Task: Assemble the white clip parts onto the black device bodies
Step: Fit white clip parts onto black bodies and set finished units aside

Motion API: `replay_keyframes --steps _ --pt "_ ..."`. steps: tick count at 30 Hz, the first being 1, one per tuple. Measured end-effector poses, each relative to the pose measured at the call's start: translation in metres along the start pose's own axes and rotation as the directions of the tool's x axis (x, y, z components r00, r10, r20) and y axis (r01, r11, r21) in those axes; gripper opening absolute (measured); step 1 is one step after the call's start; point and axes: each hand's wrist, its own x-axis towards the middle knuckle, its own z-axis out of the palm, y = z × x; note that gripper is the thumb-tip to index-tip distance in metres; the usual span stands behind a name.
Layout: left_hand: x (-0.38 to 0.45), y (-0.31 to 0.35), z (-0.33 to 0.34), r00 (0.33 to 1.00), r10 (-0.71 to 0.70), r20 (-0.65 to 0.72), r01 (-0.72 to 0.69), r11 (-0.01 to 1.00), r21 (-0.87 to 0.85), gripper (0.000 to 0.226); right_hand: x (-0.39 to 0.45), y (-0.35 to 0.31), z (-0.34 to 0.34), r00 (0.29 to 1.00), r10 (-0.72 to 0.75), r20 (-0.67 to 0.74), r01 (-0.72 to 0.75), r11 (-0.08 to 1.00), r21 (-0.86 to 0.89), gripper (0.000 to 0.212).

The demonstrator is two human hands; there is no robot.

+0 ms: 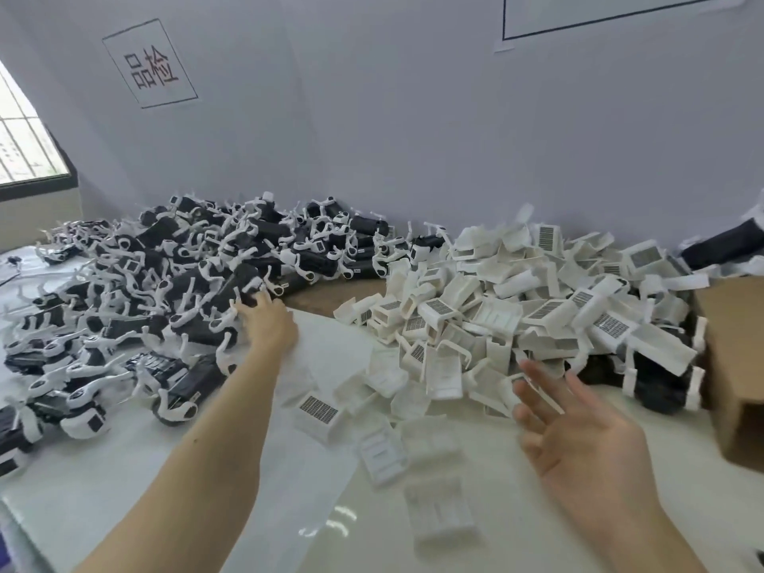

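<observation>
Head view showed the left hand (268,324) stretched out to the near edge of the heap of black device bodies (165,291), its fingertips touching one body; whether the fingers had closed on it could not be told, as the hand's back hid them. The right hand (578,432) hovered over the table (124,490) with fingers spread and empty, just short of the pile of white clip parts (496,324), likely poised to pick one so both pieces could meet in the middle. The two heaps lay side by side, black to the left and white to the right, each within reach of its own hand. A cardboard box (736,366) stood at the right edge. On the wall, a sign (151,64) read "品检", seen tilted.
</observation>
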Motion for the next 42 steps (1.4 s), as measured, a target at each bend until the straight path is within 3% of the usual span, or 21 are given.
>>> replay_keyframes --steps 4,7,10,13,18,21,23,26,29,32,35,42 --pt "-0.004 0.005 0.003 0.990 0.085 -0.108 -0.091 0.995 -0.046 0.035 0.001 0.000 -0.002 1.000 -0.007 0.008 0.007 1.000 -0.014 0.044" --pt "-0.010 -0.001 0.000 0.967 0.144 -0.210 -0.188 0.960 -0.206 0.026 0.000 0.000 -0.001 1.000 -0.007 0.015 0.007 1.000 -0.024 0.045" --pt "-0.037 0.000 -0.007 0.900 0.271 -0.340 -0.400 0.822 -0.404 0.020 -0.001 0.002 0.003 1.000 -0.002 0.003 0.002 0.999 -0.035 0.043" --pt "-0.080 0.019 -0.020 0.820 0.406 -0.404 -0.563 0.700 -0.440 0.021 -0.007 0.002 0.009 1.000 -0.015 -0.022 0.013 0.998 -0.065 0.039" --pt "-0.139 0.046 -0.048 0.719 0.359 -0.595 -0.661 0.618 -0.426 0.023 -0.020 -0.013 0.009 0.993 -0.045 -0.105 0.027 0.986 -0.163 0.033" --pt "-0.187 0.062 -0.065 0.560 0.285 -0.778 -0.798 0.437 -0.415 0.020 -0.030 -0.025 0.005 0.988 -0.070 -0.140 0.028 0.960 -0.280 0.030" --pt "-0.221 0.078 -0.074 0.542 0.283 -0.792 -0.838 0.255 -0.482 0.022 -0.040 -0.031 0.002 0.985 -0.089 -0.145 0.035 0.941 -0.337 0.031" --pt "-0.266 0.100 -0.074 0.646 0.406 -0.646 -0.694 -0.042 -0.719 0.029 -0.055 -0.038 -0.003 0.979 -0.140 -0.146 0.077 0.926 -0.369 0.034" --pt "-0.296 0.115 -0.061 0.651 0.548 -0.525 -0.505 -0.204 -0.839 0.028 -0.066 -0.037 -0.009 0.968 -0.204 -0.146 0.142 0.925 -0.352 0.039" --pt "-0.310 0.120 -0.051 0.625 0.610 -0.487 -0.464 -0.211 -0.860 0.028 -0.074 -0.029 -0.018 0.967 -0.224 -0.122 0.169 0.922 -0.349 0.038" --pt "-0.310 0.120 -0.045 0.664 0.602 -0.444 -0.372 -0.250 -0.894 0.018 -0.077 -0.025 -0.021 0.957 -0.253 -0.141 0.177 0.896 -0.408 0.045" --pt "-0.303 0.123 -0.037 0.710 0.655 -0.259 -0.118 -0.251 -0.961 0.070 -0.077 -0.026 -0.015 0.907 -0.410 -0.091 0.325 0.823 -0.466 0.040"
